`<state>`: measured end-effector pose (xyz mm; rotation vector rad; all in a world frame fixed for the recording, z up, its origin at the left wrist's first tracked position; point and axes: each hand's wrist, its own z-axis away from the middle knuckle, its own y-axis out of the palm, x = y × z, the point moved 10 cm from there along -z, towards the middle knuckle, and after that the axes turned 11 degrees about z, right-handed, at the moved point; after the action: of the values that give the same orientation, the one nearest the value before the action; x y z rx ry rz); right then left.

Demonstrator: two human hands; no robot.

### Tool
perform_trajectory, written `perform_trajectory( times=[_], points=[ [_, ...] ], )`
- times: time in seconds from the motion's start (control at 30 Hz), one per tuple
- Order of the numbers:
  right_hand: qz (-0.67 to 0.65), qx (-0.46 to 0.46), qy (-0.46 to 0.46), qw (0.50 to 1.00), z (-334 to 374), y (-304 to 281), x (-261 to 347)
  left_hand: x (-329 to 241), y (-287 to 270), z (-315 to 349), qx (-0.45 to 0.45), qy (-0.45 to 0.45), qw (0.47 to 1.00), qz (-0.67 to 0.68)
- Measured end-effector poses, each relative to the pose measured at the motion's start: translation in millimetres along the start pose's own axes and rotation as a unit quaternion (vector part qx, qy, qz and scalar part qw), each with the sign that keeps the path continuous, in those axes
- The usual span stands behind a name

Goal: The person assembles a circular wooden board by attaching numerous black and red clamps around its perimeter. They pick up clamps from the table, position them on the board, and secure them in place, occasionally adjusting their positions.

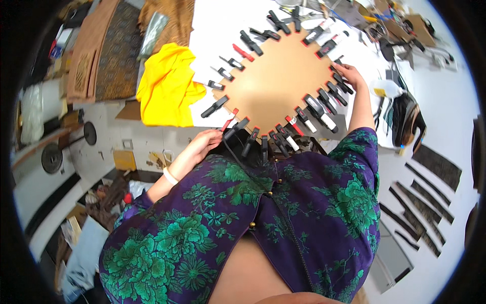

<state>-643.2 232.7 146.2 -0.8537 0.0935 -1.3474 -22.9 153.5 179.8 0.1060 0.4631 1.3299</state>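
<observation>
A tan panel (276, 83) with rounded corners lies on the white table, its rim ringed by several spring clamps, mostly black with red tips. Near the panel's lower left corner, my left hand (205, 142) has its fingers closed at the handle end of a red spring clamp (229, 120). A larger black clamp (235, 128) sits right beside those fingers. Across the panel, my right hand (350, 76) holds its right edge, with fingertips on the rim next to a black clamp (341, 83). Part of those fingers is hidden behind the clamps.
Bright yellow cloth (169, 86) hangs over the table's left part. Brown and dark patterned sheets (119, 50) are stacked beyond it. A translucent bottle (386, 88) stands at the right, near dark bags. Dark strips (422, 202) lie farther right. Tools and cables clutter the far right corner.
</observation>
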Motion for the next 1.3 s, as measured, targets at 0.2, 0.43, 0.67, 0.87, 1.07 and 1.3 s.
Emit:
perform_trajectory(
  times=[0.2,0.43,0.67,0.87,1.07,1.3],
  points=[
    [-0.104,0.075,-0.011,0.992,-19.6,25.3,4.3,-0.7,0.6,-34.6,-0.040,0.142,0.985,-0.090],
    [-0.202,0.088,-0.013,0.975,-18.8,38.9,21.2,-23.4,34.1,-29.2,-0.008,0.124,0.991,-0.038],
    [-0.238,0.097,-0.009,0.966,-38.7,41.4,-11.7,-12.6,53.8,-96.9,0.098,0.044,0.952,0.287],
    [-0.261,0.086,-0.051,0.960,-17.2,46.7,12.8,-19.7,38.3,-80.5,0.021,0.144,0.982,0.120],
    [-0.264,0.067,-0.090,0.958,30.2,27.4,9.1,-32.0,50.9,-31.0,-0.046,0.148,0.986,0.060],
    [-0.256,0.020,-0.100,0.961,72.0,-25.0,39.6,-78.9,63.1,12.5,0.010,0.186,0.980,0.073]
  ],
)
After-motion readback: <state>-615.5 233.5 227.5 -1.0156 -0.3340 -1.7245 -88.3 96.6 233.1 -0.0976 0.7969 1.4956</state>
